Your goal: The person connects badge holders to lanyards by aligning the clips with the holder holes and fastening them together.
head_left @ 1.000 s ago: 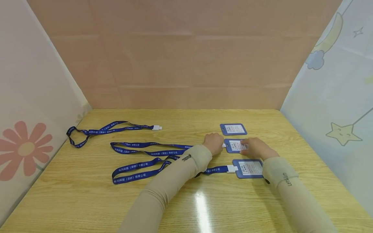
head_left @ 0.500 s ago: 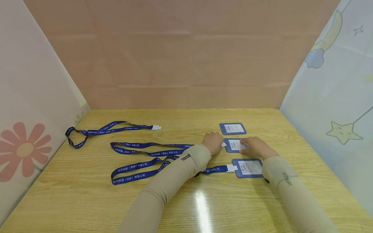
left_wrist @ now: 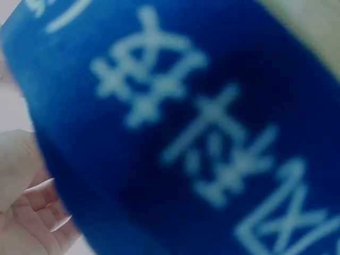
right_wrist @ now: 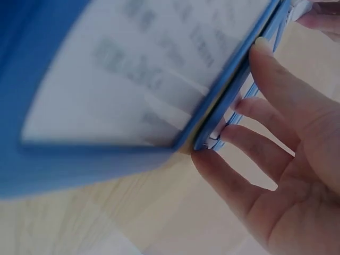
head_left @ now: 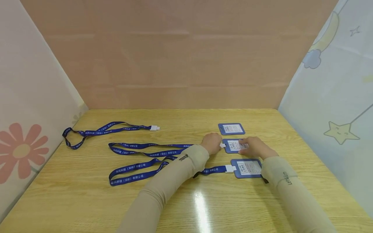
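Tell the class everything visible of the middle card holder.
The middle card holder is a blue, plastic-looking rectangle framing a white card printed "ID/IC CARD". It is between the near holder and far holder, its left end at a white clip, fastening unclear. The right grip holds its right end, partly covering the card.

Yellow wood lines are seen all over the bench [head_left: 87,202], and a bright white shine [head_left: 201,210] is thrown on its front part. The pinky-brown back wall [head_left: 186,61] is marked by folds. A big red flower [head_left: 24,153] is shown on the pale left wall [head_left: 23,71]. The pale right wall [head_left: 329,100] is decorated with a moon [head_left: 329,34], a blue cloud [head_left: 311,59] and a smiling star [head_left: 340,132].
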Tool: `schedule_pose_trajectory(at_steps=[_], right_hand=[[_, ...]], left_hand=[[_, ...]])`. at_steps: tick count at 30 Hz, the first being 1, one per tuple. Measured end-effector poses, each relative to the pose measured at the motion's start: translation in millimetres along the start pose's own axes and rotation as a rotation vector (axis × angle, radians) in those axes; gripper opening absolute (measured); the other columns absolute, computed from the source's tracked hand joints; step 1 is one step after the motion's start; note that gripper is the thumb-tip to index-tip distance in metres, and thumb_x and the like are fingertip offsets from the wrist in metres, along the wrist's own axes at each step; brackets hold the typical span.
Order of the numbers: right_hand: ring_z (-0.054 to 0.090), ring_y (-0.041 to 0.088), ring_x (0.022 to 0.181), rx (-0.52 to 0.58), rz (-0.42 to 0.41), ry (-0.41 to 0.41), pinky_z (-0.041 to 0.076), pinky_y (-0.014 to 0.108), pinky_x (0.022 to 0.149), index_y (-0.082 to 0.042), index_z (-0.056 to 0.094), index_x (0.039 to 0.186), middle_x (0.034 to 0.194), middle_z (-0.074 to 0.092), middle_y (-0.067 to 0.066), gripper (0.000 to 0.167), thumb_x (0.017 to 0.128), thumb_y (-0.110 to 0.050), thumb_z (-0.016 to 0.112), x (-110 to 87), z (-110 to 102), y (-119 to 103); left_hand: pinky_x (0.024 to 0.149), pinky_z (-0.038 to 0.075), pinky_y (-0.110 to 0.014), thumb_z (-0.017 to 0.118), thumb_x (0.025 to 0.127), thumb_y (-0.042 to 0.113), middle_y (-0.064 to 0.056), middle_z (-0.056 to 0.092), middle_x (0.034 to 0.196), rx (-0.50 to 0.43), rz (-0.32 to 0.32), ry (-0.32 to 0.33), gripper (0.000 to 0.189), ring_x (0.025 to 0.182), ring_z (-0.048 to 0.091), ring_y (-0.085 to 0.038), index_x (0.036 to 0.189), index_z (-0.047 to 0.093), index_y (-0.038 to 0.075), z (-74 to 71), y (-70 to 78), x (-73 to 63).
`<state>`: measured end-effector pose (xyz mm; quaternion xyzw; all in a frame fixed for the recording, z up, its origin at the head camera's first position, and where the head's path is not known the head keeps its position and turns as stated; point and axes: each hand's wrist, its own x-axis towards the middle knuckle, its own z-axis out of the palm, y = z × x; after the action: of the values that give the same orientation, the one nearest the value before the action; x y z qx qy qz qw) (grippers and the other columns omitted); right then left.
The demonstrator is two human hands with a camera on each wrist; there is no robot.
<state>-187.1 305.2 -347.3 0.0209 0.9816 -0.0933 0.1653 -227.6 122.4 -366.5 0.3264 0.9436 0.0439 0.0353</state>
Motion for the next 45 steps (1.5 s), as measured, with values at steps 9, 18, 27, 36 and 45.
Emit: schedule_pose_trajectory(at_steps=[9,18,27,36,45], right_hand=[[0.038,0.049,0.127,0.043,-0.002,0.0,0.032,0.061,0.103,-0.003,0.051,0.132,0.137,0.045,0.029,0.056,0.084,-0.025,0.069,3.2,-1,-2],[0.041,0.048,0.124,0.049,0.001,-0.003,0.033,0.06,0.102,-0.003,0.053,0.13,0.135,0.046,0.029,0.056,0.082,-0.025,0.071,4.5,-1,-1],[0.041,0.047,0.125,0.062,0.016,0.002,0.032,0.06,0.103,-0.003,0.052,0.131,0.136,0.046,0.028,0.057,0.082,-0.025,0.071,5.6,-1,-3],[0.043,0.046,0.124,0.063,0.027,-0.009,0.034,0.059,0.102,-0.003,0.053,0.13,0.135,0.047,0.028,0.058,0.081,-0.026,0.072,4.5,-1,-8],[0.051,0.041,0.116,0.028,-0.003,-0.006,0.037,0.056,0.102,0.002,0.056,0.124,0.131,0.05,0.029,0.054,0.079,-0.023,0.074,5.8,-4,-11]], left_hand=[[0.079,0.051,-0.021,0.063,0.088,0.03,0.003,0.069,0.099,-0.025,-0.026,-0.018,0.023,0.085,0.061,-0.008,0.103,0.068,0.013,1.3,0.9,1.7],[0.081,0.051,-0.023,0.063,0.088,0.031,0.002,0.069,0.099,-0.036,-0.025,-0.009,0.023,0.088,0.062,-0.01,0.1,0.068,0.012,1.2,2.6,1.1],[0.086,0.049,-0.023,0.063,0.088,0.031,0.003,0.069,0.103,-0.033,-0.023,-0.012,0.024,0.094,0.063,-0.01,0.104,0.068,0.013,2.8,1.3,3.5],[0.086,0.049,-0.021,0.065,0.087,0.032,0.005,0.069,0.1,0.004,-0.002,-0.006,0.024,0.092,0.062,-0.008,0.104,0.068,0.016,9.6,1.7,9.3],[0.082,0.051,-0.021,0.064,0.087,0.031,0.004,0.069,0.099,0.002,0.004,0.016,0.023,0.09,0.063,-0.009,0.103,0.069,0.015,2.2,3.4,-2.0]])
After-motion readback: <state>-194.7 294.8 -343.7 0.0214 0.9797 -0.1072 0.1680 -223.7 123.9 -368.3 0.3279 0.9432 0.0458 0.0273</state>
